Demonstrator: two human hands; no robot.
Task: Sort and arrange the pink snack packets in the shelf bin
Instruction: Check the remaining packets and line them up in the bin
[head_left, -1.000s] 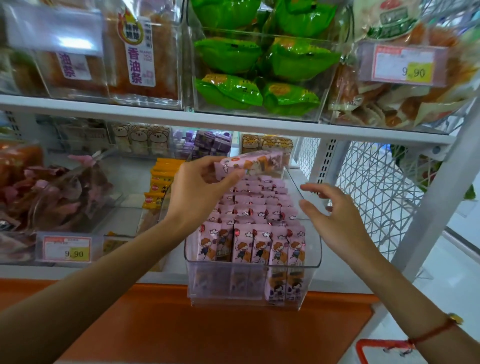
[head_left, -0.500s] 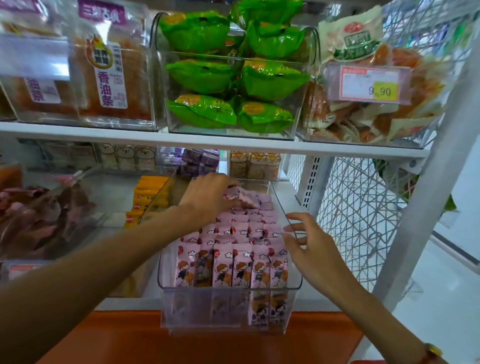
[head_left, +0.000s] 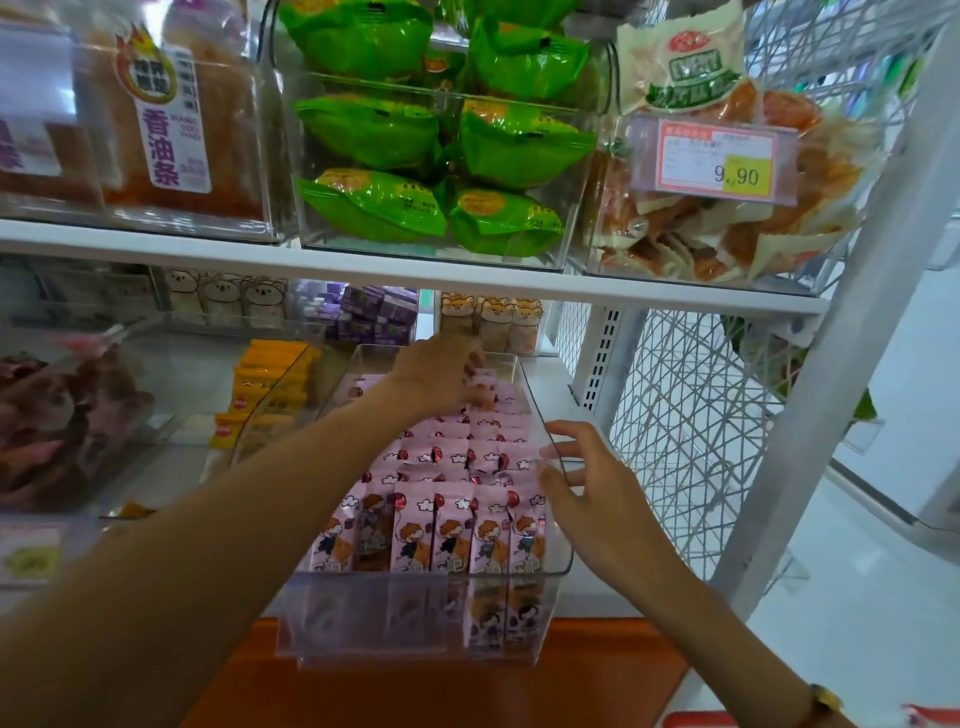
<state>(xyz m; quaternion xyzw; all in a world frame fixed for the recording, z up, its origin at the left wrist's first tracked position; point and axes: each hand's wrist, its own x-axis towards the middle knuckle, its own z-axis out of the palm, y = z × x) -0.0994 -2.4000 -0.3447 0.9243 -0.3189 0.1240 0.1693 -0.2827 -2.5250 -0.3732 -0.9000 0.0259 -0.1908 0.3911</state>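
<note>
White store shelving (head_left: 415, 283) behind; clear shelf bin (head_left: 563, 558) pulled forward, pink snack packets (head_left: 452, 525) filling it in rows. Best seated upright, flush with the rear row. Left hand (head_left: 436, 376) reached over bin's rear, grasp not discernible. Right hand (head_left: 587, 483) relaxed, fingers touching bin's right wall.
</note>
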